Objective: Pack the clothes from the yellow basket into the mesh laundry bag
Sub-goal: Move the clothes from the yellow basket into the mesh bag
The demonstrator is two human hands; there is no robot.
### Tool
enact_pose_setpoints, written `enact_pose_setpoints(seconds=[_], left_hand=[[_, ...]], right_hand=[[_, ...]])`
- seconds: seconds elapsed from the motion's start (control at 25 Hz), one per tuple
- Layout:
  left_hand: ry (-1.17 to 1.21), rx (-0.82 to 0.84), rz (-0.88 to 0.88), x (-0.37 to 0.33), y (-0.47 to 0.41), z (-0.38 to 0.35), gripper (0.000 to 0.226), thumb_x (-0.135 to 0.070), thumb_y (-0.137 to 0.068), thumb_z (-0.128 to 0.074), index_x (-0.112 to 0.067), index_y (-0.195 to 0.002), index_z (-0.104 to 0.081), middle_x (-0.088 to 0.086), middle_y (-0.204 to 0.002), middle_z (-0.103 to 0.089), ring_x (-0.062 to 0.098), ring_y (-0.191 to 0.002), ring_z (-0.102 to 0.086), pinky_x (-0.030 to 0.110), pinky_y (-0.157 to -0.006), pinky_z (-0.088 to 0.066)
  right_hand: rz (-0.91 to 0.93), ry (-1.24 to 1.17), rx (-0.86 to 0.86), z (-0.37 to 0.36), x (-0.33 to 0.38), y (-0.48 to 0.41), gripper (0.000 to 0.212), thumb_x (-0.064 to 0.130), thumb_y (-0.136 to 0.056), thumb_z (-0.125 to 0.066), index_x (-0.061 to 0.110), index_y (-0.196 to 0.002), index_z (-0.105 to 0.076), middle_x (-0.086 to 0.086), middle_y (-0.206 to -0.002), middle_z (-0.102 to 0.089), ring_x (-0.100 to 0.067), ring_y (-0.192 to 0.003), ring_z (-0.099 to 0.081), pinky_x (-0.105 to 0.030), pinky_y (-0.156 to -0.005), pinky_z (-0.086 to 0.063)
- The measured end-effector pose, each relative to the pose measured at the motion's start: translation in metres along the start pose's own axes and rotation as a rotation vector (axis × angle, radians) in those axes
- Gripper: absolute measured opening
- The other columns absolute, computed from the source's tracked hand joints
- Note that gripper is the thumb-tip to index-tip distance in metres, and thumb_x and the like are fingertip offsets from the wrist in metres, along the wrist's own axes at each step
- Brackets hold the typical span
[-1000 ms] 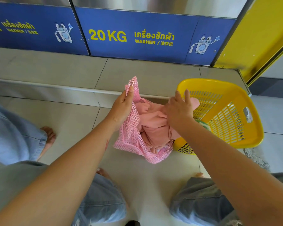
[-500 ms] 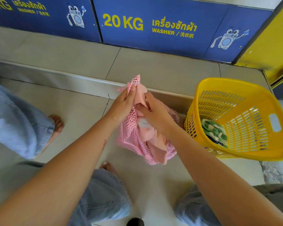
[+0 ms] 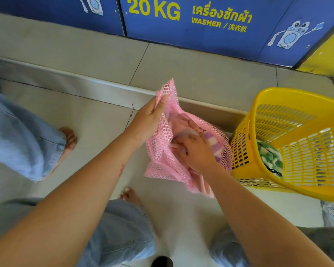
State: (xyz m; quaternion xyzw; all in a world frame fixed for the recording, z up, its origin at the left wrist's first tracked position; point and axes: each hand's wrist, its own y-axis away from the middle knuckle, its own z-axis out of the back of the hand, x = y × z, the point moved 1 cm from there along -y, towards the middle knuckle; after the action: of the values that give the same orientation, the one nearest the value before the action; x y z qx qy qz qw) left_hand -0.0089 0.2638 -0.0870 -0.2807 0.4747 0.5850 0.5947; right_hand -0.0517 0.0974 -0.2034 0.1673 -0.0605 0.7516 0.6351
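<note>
A pink mesh laundry bag (image 3: 160, 162) stands on the tiled floor at the centre. My left hand (image 3: 147, 120) pinches its upper rim and holds the mouth up. My right hand (image 3: 196, 151) is down inside the bag, fingers closed on a pink garment (image 3: 178, 122) that fills it. A purple-and-white striped cloth (image 3: 213, 145) shows through the mesh beside that hand. To the right stands the yellow basket (image 3: 305, 143), touching the bag, with a green-and-white garment (image 3: 268, 157) and something dark lying at its bottom.
A low step (image 3: 96, 83) runs across behind the bag, below blue washer panels (image 3: 210, 29) marked 20 KG. Another person's bare foot (image 3: 68, 139) and jeans leg (image 3: 17, 135) are at the left. My own knees (image 3: 121, 232) frame the bottom.
My right hand carried the pink garment from the basket's edge into the bag and pushed it down inside. The left hand kept its hold on the rim. The camera view dipped lower.
</note>
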Motion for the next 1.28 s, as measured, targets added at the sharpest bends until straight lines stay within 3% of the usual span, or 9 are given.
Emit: enact_pose_setpoints(seconds=[0.12,0.28,0.4,0.52,0.72,0.84,1.0,1.08,1.28], left_hand=[[-0.08,-0.015,0.067,0.017,0.003,-0.002,0.054,-0.047,-0.103,-0.028,-0.023,-0.151,-0.029,-0.002,-0.156,-0.033,0.015,-0.144,-0.028,0.016,-0.101,-0.018],[-0.11,-0.012,0.073,0.023,0.014,-0.004,0.055,-0.047,-0.103,-0.026,-0.022,-0.152,-0.026,0.001,-0.157,-0.031,0.019,-0.145,-0.027,0.019,-0.102,-0.019],[-0.1,-0.025,0.062,0.02,0.018,-0.003,0.055,-0.047,-0.103,-0.026,-0.022,-0.152,-0.026,0.001,-0.156,-0.032,0.019,-0.144,-0.029,0.019,-0.102,-0.02],[-0.112,-0.03,0.046,0.016,0.019,-0.002,0.053,-0.045,-0.103,-0.026,-0.022,-0.151,-0.028,0.002,-0.155,-0.035,0.018,-0.143,-0.03,0.018,-0.1,-0.02],[-0.094,0.017,0.052,0.012,0.016,-0.012,0.056,-0.048,-0.103,-0.026,-0.022,-0.152,-0.026,0.001,-0.156,-0.033,0.017,-0.144,-0.029,0.018,-0.101,-0.019],[-0.013,0.019,0.044,0.006,0.011,-0.018,0.055,-0.049,-0.102,-0.027,-0.024,-0.151,-0.028,-0.003,-0.155,-0.034,0.012,-0.143,-0.029,0.016,-0.103,-0.017],[0.038,0.002,0.033,0.002,0.005,-0.017,0.053,-0.047,-0.103,-0.029,-0.025,-0.151,-0.028,-0.007,-0.156,-0.033,0.006,-0.142,-0.028,0.013,-0.103,-0.018],[0.052,0.006,0.037,0.002,0.005,-0.015,0.054,-0.047,-0.102,-0.029,-0.025,-0.152,-0.027,-0.008,-0.157,-0.03,0.007,-0.143,-0.026,0.015,-0.105,-0.017],[0.058,-0.014,0.07,-0.002,0.015,-0.019,0.052,-0.046,-0.103,-0.028,-0.026,-0.151,-0.028,-0.007,-0.154,-0.035,0.009,-0.142,-0.029,0.014,-0.101,-0.019]], right_hand=[[-0.34,0.049,-0.236,0.001,-0.011,0.031,0.058,0.052,-0.081,-0.056,0.019,-0.127,-0.047,-0.008,-0.128,-0.052,-0.032,-0.117,-0.05,-0.043,-0.096,-0.039],[-0.757,-0.016,0.346,-0.037,-0.027,0.055,0.095,0.074,-0.067,-0.055,0.012,-0.136,-0.039,-0.012,-0.133,-0.05,-0.031,-0.125,-0.048,-0.045,-0.101,-0.036],[-0.751,-0.07,0.532,-0.049,-0.03,0.052,0.073,0.065,-0.065,-0.056,0.021,-0.124,-0.055,-0.006,-0.126,-0.06,-0.031,-0.121,-0.051,-0.045,-0.102,-0.036],[-0.758,-0.179,0.337,-0.029,-0.016,0.043,0.052,0.065,-0.086,-0.04,0.022,-0.107,-0.06,-0.009,-0.115,-0.063,-0.031,-0.115,-0.056,-0.045,-0.101,-0.038],[-0.644,-0.891,-0.2,0.015,0.005,0.007,0.023,0.02,-0.097,-0.048,0.019,-0.075,-0.055,-0.004,-0.07,-0.057,-0.018,-0.063,-0.053,-0.031,-0.059,-0.043],[-0.294,-0.468,-0.058,0.009,0.025,-0.004,0.024,0.02,-0.094,-0.051,0.026,-0.116,-0.055,-0.003,-0.109,-0.062,-0.021,-0.098,-0.06,-0.039,-0.08,-0.054],[-0.156,0.162,0.434,-0.042,0.013,0.014,0.057,0.029,-0.098,-0.037,0.034,-0.151,-0.016,0.004,-0.16,-0.017,-0.027,-0.147,-0.016,-0.063,-0.112,-0.021],[-0.183,0.173,0.472,-0.052,0.005,0.018,0.058,0.034,-0.099,-0.033,0.035,-0.152,-0.011,0.005,-0.162,-0.013,-0.027,-0.149,-0.011,-0.061,-0.114,-0.017],[-0.05,0.18,0.293,-0.004,0.009,0.028,0.056,0.048,-0.09,-0.048,0.033,-0.143,-0.033,0.001,-0.145,-0.045,-0.029,-0.128,-0.048,-0.046,-0.098,-0.04]])
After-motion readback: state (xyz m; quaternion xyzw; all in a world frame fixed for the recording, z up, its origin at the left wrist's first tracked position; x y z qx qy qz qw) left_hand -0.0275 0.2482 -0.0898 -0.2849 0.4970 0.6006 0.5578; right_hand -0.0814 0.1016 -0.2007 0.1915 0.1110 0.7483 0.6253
